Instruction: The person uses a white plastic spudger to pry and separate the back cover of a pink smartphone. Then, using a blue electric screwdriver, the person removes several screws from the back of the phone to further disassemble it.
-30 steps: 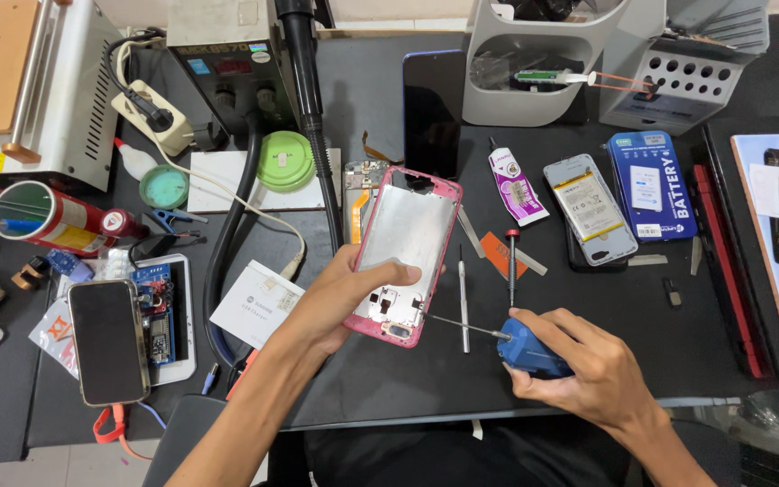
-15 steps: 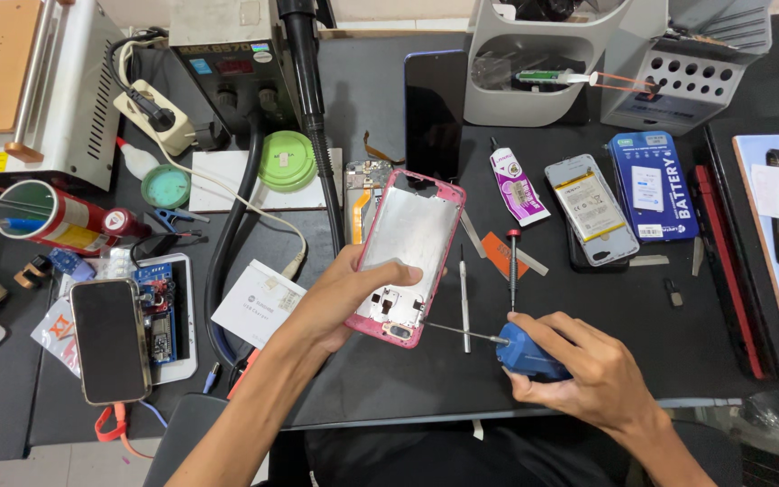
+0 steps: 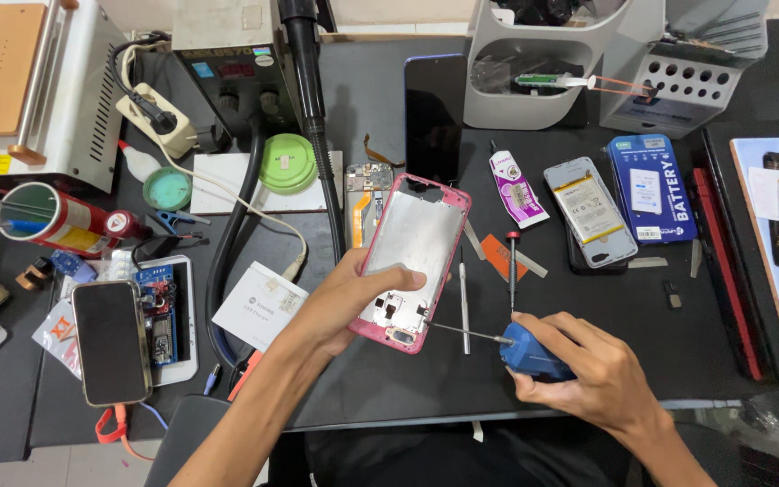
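Note:
My left hand (image 3: 346,302) grips the lower end of an opened pink phone frame (image 3: 412,254), thumb across its metal inner plate. The frame lies tilted on the black mat. My right hand (image 3: 588,370) is closed around a blue-handled screwdriver (image 3: 528,352). Its thin shaft points left, and the tip sits at the frame's bottom right corner. A second screwdriver with a red collar (image 3: 513,266) and a metal pry tool (image 3: 463,298) lie just right of the frame.
A phone battery (image 3: 590,210), a blue battery box (image 3: 651,188) and a glue tube (image 3: 517,188) lie at right. A dark phone (image 3: 110,341) rests on an opened device at left. Hot-air station hose (image 3: 313,117), green tape roll (image 3: 288,163), black screen panel (image 3: 435,113) stand behind.

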